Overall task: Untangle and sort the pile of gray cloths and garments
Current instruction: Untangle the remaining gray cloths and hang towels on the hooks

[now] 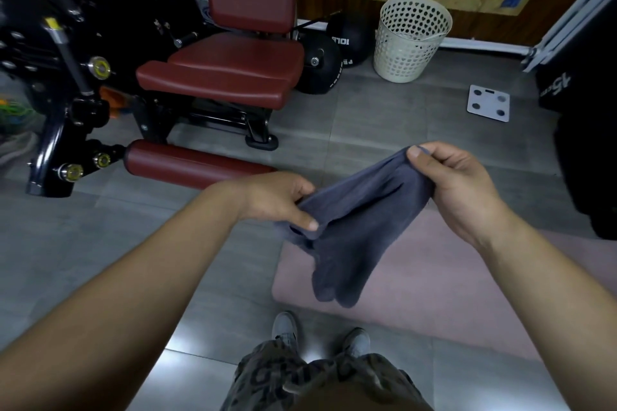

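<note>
Holding a single gray cloth point(354, 227) up in the air, just inside the left edge of a pink mat point(434, 277) laid on the floor point(133, 227), and touching neither. Pinched at its upper end by the right grip point(457, 183), thumb on top and fingers curled under a gathered edge. Pinched lower down by the left grip point(283, 200), thumb pressed onto a bunched fold and fingers tucked beneath. Stretched loosely between the two, the rest hanging in two rumpled lobes toward the shoes point(285, 327). Judged to be the untangling step: opening one piece to learn what it is. Calls next for working the grips apart along the edge until a corner or hem shows, shaking out the twisted lower part, then choosing where to lay it. Likely to bunch again if pulled only from the middle. No pile of other cloths in view, so hard to say how much is left. For containers, only a pale perforated basket point(410, 40), upright by the far wall, just beside dark weight balls point(347, 40) and well apart from the cloth. Nothing showing above its rim and its bottom hidden, so impossible to tell whether empty. Also there: a red-padded gym machine point(227, 70) at far left and a white scale point(488, 103) beyond the mat.
</note>
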Demonstrator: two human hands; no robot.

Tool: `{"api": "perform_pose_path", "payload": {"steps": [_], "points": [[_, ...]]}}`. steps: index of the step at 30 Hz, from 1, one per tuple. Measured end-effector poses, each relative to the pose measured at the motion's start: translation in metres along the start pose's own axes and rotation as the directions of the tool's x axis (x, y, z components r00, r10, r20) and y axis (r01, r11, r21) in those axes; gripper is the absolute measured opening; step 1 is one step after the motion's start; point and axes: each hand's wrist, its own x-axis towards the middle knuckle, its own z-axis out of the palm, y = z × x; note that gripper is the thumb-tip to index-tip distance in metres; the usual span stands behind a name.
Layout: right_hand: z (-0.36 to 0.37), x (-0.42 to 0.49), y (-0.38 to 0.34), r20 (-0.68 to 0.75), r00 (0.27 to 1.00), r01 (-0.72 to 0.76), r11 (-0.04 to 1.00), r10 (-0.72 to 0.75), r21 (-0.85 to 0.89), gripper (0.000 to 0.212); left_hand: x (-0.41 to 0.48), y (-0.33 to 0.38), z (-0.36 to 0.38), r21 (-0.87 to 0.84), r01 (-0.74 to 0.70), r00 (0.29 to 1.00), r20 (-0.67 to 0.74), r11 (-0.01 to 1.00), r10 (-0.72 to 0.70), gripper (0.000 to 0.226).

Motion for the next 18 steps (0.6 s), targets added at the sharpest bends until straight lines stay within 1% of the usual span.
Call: {"api": "perform_pose_path", "payload": {"steps": [2, 4, 7, 9, 10, 11, 12, 14, 16, 17, 18], "points": [[0.0, 0.0, 0.002, -0.043, 0.999, 0.018, 0.999, -0.02, -0.04, 0.019, 0.002, -0.015, 0.001, 0.019, 0.042, 0.999, 0.023, 0.999, -0.042, 0.029], [-0.001, 0.0, 0.0, -0.071, 0.997, 0.029, 0.996, -0.035, -0.081, 0.02, 0.005, -0.029, 0.005, 0.012, 0.054, 0.998, -0.024, 0.998, -0.053, 0.026], [-0.001, 0.0, 0.002, -0.062, 0.998, 0.015, 0.992, -0.023, -0.126, 0.021, 0.009, -0.043, 0.016, -0.143, 0.008, 0.987, -0.159, 0.99, -0.031, 0.019], [-0.003, 0.001, 0.006, 0.014, 0.999, -0.031, 0.975, 0.035, -0.221, 0.024, 0.013, -0.045, 0.026, -0.291, -0.031, 0.957, -0.286, 0.956, -0.056, 0.016], [-0.005, 0.001, 0.008, 0.078, 0.993, -0.059, 0.95, 0.086, -0.308, 0.026, 0.014, -0.043, 0.029, -0.355, -0.062, 0.929, -0.363, 0.933, -0.077, 0.017], [-0.007, 0.001, 0.01, 0.138, 0.981, -0.068, 0.905, 0.138, -0.42, 0.028, 0.015, -0.042, 0.03, -0.38, -0.088, 0.89, -0.445, 0.921, -0.099, 0.016], [-0.009, 0.001, 0.012, 0.181, 0.968, -0.051, 0.838, 0.176, -0.544, 0.031, 0.016, -0.041, 0.029, -0.362, -0.085, 0.842, -0.524, 0.928, -0.127, 0.013], [-0.02, 0.004, 0.014, 0.186, 0.966, 0.022, 0.665, 0.178, -0.747, 0.038, 0.016, -0.044, 0.02, -0.297, -0.024, 0.741, -0.647, 0.955, -0.182, 0.008], [-0.036, 0.006, 0.019, 0.145, 0.978, 0.051, 0.503, 0.148, -0.863, 0.041, 0.013, -0.051, 0.009, -0.298, 0.01, 0.664, -0.712, 0.955, -0.229, 0.018], [-0.042, 0.007, 0.02, 0.118, 0.981, 0.039, 0.442, 0.153, -0.896, 0.042, 0.011, -0.052, 0.006, -0.324, 0.004, 0.644, -0.723, 0.946, -0.251, 0.022], [-0.046, 0.006, 0.022, 0.105, 0.98, 0.026, 0.408, 0.172, -0.913, 0.044, 0.009, -0.051, 0.003, -0.355, -0.015, 0.631, -0.729, 0.935, -0.267, 0.024]]}}
